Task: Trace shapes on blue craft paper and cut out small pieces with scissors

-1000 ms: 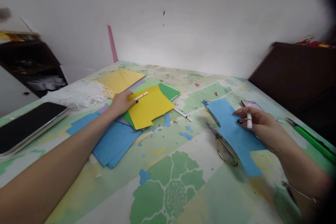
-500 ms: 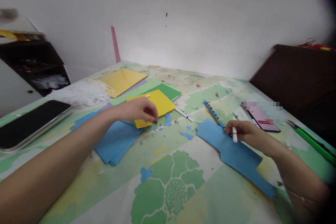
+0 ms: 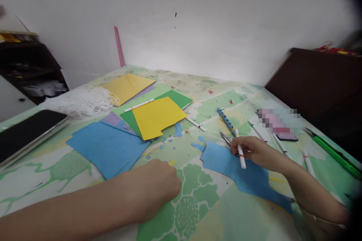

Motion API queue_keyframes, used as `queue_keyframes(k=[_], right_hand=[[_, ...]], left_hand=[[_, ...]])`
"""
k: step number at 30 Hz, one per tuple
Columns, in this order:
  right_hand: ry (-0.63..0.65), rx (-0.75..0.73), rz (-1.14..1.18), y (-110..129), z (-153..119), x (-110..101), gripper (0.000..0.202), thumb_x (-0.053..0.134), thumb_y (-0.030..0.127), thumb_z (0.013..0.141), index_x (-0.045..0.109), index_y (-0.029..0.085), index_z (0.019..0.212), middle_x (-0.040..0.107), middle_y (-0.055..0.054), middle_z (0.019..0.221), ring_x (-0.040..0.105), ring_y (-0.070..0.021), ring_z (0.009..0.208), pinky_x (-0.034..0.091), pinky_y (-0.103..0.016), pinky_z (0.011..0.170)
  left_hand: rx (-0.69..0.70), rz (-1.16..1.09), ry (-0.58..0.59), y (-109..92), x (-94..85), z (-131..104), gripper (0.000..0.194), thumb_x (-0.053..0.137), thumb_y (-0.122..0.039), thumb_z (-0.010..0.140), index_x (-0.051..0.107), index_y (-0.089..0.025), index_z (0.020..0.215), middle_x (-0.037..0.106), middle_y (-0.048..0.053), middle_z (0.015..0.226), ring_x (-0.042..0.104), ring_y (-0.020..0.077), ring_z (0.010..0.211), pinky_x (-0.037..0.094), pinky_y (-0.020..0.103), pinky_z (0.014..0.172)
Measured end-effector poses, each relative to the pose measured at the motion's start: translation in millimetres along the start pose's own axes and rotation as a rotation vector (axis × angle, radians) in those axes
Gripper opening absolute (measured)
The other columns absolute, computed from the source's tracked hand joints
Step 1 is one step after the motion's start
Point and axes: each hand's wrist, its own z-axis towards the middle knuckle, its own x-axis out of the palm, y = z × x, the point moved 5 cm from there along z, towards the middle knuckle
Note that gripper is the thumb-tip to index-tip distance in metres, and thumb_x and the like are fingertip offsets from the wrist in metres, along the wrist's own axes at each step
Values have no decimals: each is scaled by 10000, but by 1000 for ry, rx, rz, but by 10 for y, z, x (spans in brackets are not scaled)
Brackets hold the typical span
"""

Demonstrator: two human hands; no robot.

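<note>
My left hand (image 3: 158,188) is curled closed low over the tablecloth, knuckles up. Its fingertips are turned away, so anything inside is hidden. My right hand (image 3: 249,148) grips a white marker (image 3: 241,154) with a red band, angled down over a cut sheet of blue paper (image 3: 237,175). The blades of a pair of scissors (image 3: 226,138) stick out just past these fingers; whether the hand also holds them I cannot tell. A blue tube with dark dots (image 3: 225,119) lies beyond. Left of centre are a yellow sheet (image 3: 157,118) with a notched edge and stacked blue sheets (image 3: 104,147).
Left lie a black-screened phone (image 3: 31,131) and a heap of white cord (image 3: 85,101). A green-handled cutter (image 3: 335,154), a pink phone (image 3: 275,124) and several markers lie on the right. Small blue scraps (image 3: 198,146) dot the middle. A wall stands behind the table.
My left hand has come back from the yellow sheet toward me and now hangs over the near tablecloth. The right hand has shifted slightly left and down with the marker, uncovering the scissors.
</note>
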Motion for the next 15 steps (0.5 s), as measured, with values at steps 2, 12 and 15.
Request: queue_keyframes(k=[2,12,15], right_hand=[[-15,-2,-20,22,-4,-6,302,383,-3,612,581,177,752,584,10,680,522,-135,619,373,-240,578],[-149,-90,58,230,40,126,325,380,-16,636,593,181,784,652,-13,761,596,-157,706,428,-257,646],[-171,-129,11,310,56,213,316,385,-20,666,586,186,796,647,-9,728,586,-151,678,416,-249,624]], left_hand=[[5,69,134,5,35,-7,159,576,-22,666,662,-155,666,682,78,673,642,222,590,384,271,459],[-33,-218,260,187,30,30,244,649,-55,489,627,-220,667,555,2,617,463,152,492,237,218,369],[-81,-322,217,230,55,-54,218,652,-85,515,585,-215,677,552,-1,685,504,171,599,278,225,441]])
